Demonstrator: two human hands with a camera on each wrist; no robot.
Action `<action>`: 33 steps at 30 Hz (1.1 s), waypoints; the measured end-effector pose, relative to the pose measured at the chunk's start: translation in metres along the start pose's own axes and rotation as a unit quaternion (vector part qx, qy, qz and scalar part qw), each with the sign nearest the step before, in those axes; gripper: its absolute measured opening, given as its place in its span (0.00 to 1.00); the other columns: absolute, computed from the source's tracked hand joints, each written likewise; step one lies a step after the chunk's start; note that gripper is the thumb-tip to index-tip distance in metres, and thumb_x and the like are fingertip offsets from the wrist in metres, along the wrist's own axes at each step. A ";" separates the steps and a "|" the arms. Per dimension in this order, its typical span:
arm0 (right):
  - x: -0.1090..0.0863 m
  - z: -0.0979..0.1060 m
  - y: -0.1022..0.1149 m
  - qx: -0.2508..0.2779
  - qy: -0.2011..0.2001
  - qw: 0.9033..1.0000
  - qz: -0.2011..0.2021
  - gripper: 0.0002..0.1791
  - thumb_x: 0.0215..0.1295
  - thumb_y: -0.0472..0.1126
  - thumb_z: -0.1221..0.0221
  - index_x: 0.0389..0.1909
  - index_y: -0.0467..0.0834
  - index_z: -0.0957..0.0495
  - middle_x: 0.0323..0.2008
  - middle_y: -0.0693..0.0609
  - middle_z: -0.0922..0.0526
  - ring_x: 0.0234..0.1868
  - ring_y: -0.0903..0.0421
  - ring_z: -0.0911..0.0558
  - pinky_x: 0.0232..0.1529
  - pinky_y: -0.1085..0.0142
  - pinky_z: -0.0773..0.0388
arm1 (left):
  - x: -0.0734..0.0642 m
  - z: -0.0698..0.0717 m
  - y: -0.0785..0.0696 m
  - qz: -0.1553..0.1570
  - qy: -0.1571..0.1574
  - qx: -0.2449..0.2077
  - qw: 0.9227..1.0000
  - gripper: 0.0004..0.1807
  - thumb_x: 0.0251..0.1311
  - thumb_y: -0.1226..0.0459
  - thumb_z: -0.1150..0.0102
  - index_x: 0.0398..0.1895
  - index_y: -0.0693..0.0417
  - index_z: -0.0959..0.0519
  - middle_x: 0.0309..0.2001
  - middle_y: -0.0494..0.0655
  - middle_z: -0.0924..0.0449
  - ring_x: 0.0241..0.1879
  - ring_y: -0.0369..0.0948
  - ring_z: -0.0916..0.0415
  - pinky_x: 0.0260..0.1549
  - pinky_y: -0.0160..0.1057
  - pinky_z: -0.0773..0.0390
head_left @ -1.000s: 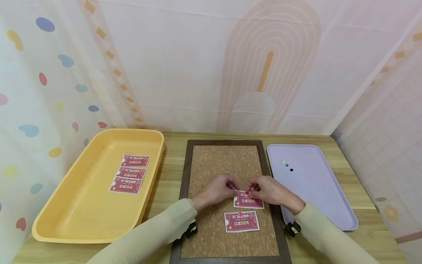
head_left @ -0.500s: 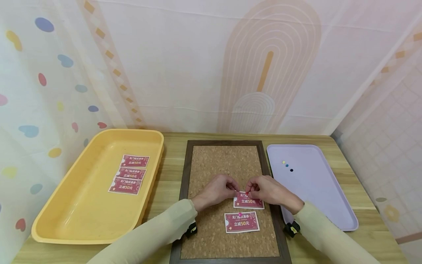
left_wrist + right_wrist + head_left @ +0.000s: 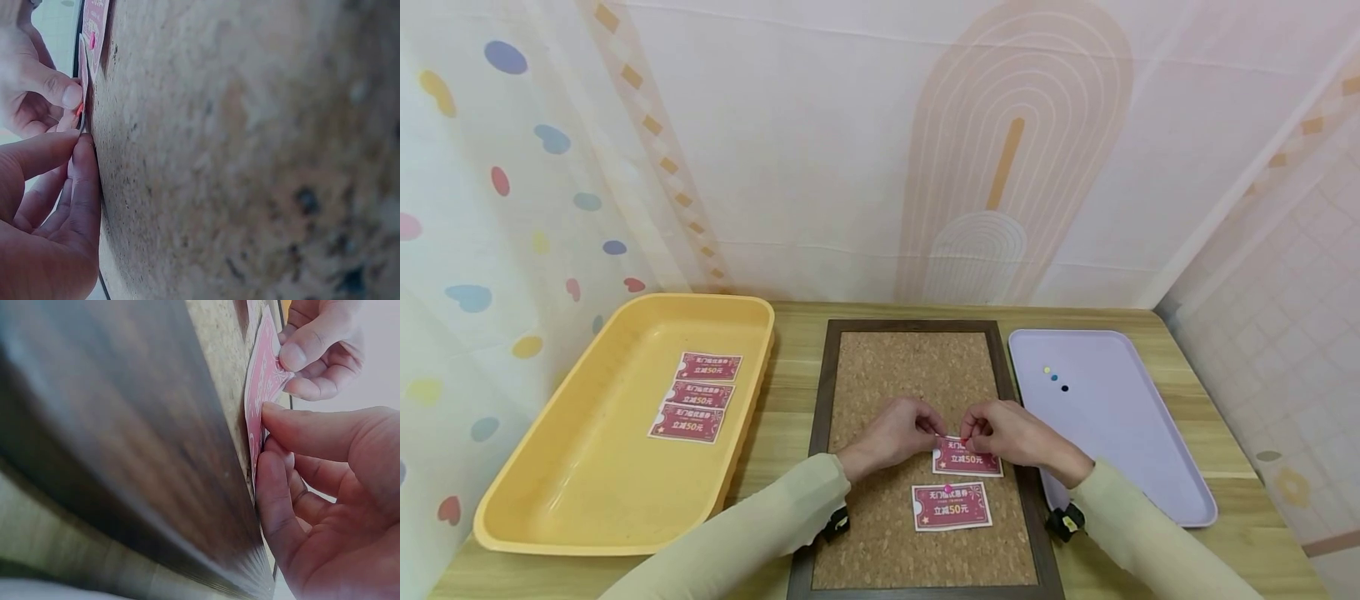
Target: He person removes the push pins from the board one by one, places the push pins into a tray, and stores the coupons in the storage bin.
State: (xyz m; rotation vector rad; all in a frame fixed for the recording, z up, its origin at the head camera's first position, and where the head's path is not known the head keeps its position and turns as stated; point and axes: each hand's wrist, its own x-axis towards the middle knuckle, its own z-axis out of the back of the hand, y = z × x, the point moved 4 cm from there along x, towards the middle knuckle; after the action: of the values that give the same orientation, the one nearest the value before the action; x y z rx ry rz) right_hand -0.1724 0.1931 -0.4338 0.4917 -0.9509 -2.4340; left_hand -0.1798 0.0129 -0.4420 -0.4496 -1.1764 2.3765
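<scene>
My left hand [image 3: 898,432] pinches the upper left corner of a red paper coupon [image 3: 962,463] lying over the cork board [image 3: 910,367]. In the right wrist view that corner of the coupon [image 3: 265,378] bends up off the board between thumb and finger. My right hand [image 3: 1013,433] pinches a red push pin [image 3: 79,110] at the coupon's top edge, its fingers hiding the coupon's upper right part. Just below, a second coupon [image 3: 953,512] lies on the cork with a magenta push pin [image 3: 948,489] in its top edge.
Left of the board stands a deep yellow tray [image 3: 587,467] with three more coupons [image 3: 700,395] in it. On the right lies a shallow purple tray [image 3: 1123,433] holding a yellow pin [image 3: 1047,369], a blue pin [image 3: 1054,377] and a black pin [image 3: 1064,388]. A dark wooden frame [image 3: 825,392] edges the board.
Both hands keep nearly the same place and grip at the coupon's top edge. The whole head view shifts very slightly.
</scene>
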 end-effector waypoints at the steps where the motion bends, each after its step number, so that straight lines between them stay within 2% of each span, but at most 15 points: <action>1: 0.000 0.000 0.000 0.001 0.001 1.000 0.002 0.03 0.66 0.31 0.36 0.34 0.42 0.18 0.27 0.57 0.21 0.28 0.62 0.24 0.30 0.68 0.26 | 0.000 0.000 0.000 0.000 0.001 0.000 1.000 0.04 0.59 0.71 0.29 0.37 0.57 0.12 0.31 0.41 0.15 0.31 0.33 0.22 0.33 0.32 0.23; 11: -0.001 0.001 0.001 0.000 0.001 1.000 0.015 0.08 0.66 0.27 0.38 0.37 0.44 0.17 0.28 0.58 0.21 0.29 0.63 0.24 0.32 0.68 0.26 | -0.001 0.000 -0.001 0.002 -0.001 0.007 1.000 0.04 0.59 0.70 0.29 0.37 0.57 0.12 0.31 0.41 0.15 0.31 0.32 0.22 0.34 0.32 0.22; 33: 0.000 0.001 0.000 0.011 0.003 1.000 0.012 0.08 0.66 0.27 0.38 0.34 0.44 0.17 0.27 0.57 0.20 0.28 0.63 0.24 0.30 0.68 0.26 | -0.001 0.000 -0.001 -0.003 -0.003 0.012 1.000 0.04 0.59 0.71 0.29 0.37 0.57 0.11 0.31 0.41 0.15 0.31 0.32 0.22 0.34 0.32 0.22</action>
State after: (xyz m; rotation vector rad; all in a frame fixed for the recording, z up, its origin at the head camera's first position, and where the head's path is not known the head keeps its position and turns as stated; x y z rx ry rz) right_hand -0.1729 0.1935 -0.4335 0.4909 -0.9764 -2.4023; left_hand -0.1787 0.0127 -0.4408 -0.4293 -1.1489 2.3857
